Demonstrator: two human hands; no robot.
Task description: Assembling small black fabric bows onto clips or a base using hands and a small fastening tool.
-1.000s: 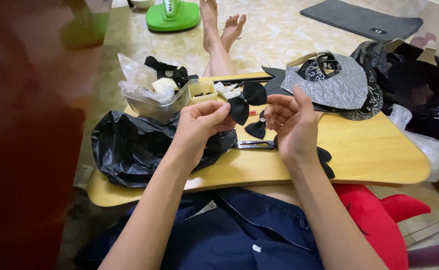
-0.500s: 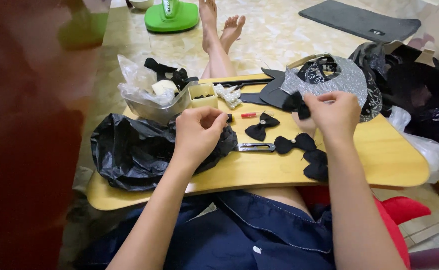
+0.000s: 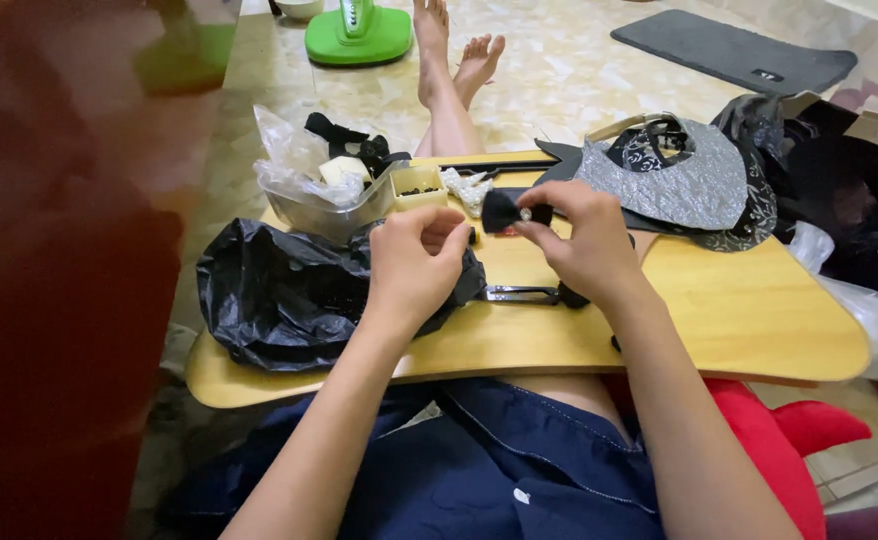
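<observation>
A tiled floor room, seen from above by someone seated with legs stretched out under a low wooden lap table (image 3: 759, 320). At the table's centre, the right hand (image 3: 584, 245) pinches a small black fabric bow (image 3: 504, 210) between thumb and fingertips, lifted clear of the wood and turned toward the face, likely so its shiny centre piece can be checked. The left hand (image 3: 414, 265), at nine o'clock from the bow, curls loosely with fingertips drawn together; whether it holds anything tiny cannot be told. Metal tweezers (image 3: 524, 293) lie flat at six o'clock, within easy reach. A crumpled black plastic bag (image 3: 279, 295) sits at eight o'clock, a clear plastic tub (image 3: 334, 205) of supplies at ten o'clock, and silver patterned fabric (image 3: 679, 180) at two o'clock.
</observation>
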